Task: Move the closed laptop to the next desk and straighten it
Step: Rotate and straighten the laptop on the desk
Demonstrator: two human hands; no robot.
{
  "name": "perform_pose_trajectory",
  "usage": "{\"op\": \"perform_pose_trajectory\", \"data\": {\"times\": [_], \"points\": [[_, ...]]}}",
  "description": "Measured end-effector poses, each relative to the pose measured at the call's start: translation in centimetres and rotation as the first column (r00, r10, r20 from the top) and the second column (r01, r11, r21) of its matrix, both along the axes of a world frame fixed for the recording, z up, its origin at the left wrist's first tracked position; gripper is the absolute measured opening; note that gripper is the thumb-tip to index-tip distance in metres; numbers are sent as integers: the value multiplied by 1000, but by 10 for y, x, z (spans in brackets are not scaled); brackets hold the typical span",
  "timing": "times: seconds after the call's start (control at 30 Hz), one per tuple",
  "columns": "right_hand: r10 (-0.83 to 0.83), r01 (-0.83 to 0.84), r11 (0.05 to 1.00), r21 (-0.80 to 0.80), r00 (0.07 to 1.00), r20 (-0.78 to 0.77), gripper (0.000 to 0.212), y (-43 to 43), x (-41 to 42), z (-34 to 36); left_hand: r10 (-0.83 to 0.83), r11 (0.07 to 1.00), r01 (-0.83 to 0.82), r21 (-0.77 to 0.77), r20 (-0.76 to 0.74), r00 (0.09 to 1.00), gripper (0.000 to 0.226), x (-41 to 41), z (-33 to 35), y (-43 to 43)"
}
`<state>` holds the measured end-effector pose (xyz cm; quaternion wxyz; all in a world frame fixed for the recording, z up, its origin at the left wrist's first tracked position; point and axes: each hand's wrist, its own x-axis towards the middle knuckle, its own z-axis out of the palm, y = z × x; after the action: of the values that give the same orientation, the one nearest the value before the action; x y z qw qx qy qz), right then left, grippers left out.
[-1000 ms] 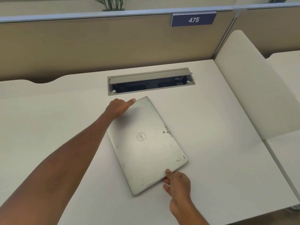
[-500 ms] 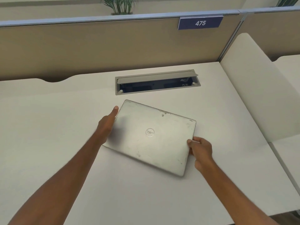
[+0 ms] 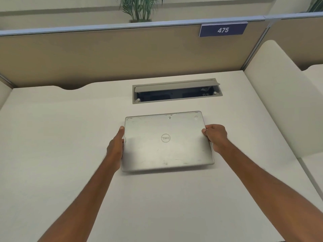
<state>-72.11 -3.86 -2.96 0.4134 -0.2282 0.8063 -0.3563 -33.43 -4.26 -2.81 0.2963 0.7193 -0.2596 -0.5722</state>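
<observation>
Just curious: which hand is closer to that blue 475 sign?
The right hand. It grips the laptop's right edge, almost directly below the sign. The left hand grips the laptop's left edge, farther left of the sign.

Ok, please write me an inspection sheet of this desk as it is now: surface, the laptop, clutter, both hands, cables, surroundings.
Surface: white desk, bare around the laptop.
Job's things: closed silver laptop, lid scuffed, its edges roughly square to the cable hatch.
Clutter: nothing seen.
Grips: left hand on the laptop's left edge, right hand on its right edge; whether the laptop is flat on the desk or slightly raised cannot be told.
Cables: nothing seen; cable hatch stands open, inside too dark to read.
Surroundings: beige partition with sign 475, plant behind, white side divider.
</observation>
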Motion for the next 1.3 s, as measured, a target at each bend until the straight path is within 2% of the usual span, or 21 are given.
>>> {"op": "perform_pose_trajectory", "data": {"times": [0.1, 0.17, 0.23, 0.37, 0.47, 0.57, 0.67, 0.8, 0.87, 1.0, 1.17, 1.2, 1.27, 1.3], "points": [[44, -42, 999, 20, 997, -59, 21, -6, 1, -2, 19, 1000, -19, 5, -2, 1000, 91, -2, -2, 8], [42, -40, 999, 29, 997, -70, 25, -6, 2, -4, 26, 1000, -26, 7, -3, 1000, 92, -4, -2, 11], [47, -44, 998, 44, 996, -81, 8, -4, 4, 1, 26, 1000, -26, 6, 2, 1000, 95, -6, -1, 14], [98, -90, 994, 59, 984, -147, 43, -6, 4, 4, 3, 1000, -3, 8, 18, 1000, 96, -11, 3, 17], [100, -86, 992, 88, 980, -170, 36, -4, -2, 4, -2, 1000, 2, 4, 13, 1000, 98, -15, 4, 20], [95, -79, 992, 101, 982, -166, 43, 0, -10, 1, -11, 1000, 11, -1, 9, 1000, 98, -19, 2, 22], [99, -80, 990, 115, 979, -175, 37, 5, -15, 1, -23, 1000, 23, -2, -7, 1000, 97, -25, 0, 26], [107, -84, 989, 124, 976, -190, 46, 10, -23, -2, -21, 1000, 21, 6, -46, 999, 98, -30, -5, 31], [105, -82, 988, 128, 978, -181, 47, 11, -26, -3, -22, 1000, 22, -2, -50, 998, 87, -33, -4, 33], [108, -84, 988, 131, 976, -189, 45, 11, -30, -2, -54, 998, 53, -32, -19, 998, 69, -37, -4, 35], [137, -108, 984, 143, 966, -217, 39, 15, -30, 0, -71, 997, 72, -27, 56, 996, 76, -37, -6, 42], [138, -111, 985, 133, 967, -216, 34, 18, -31, 1, -70, 997, 73, -29, 83, 994, 70, -37, -6, 45], [130, -121, 991, 54, 972, -194, 10, 25, -37, -1, -108, 991, 117, -62, 141, 984, 57, -35, -6, 54], [134, -133, 991, 15, 975, -175, 7, 31, -40, -3, -150, 981, 170, -99, 181, 972, 57, -32, -7, 61]]}}
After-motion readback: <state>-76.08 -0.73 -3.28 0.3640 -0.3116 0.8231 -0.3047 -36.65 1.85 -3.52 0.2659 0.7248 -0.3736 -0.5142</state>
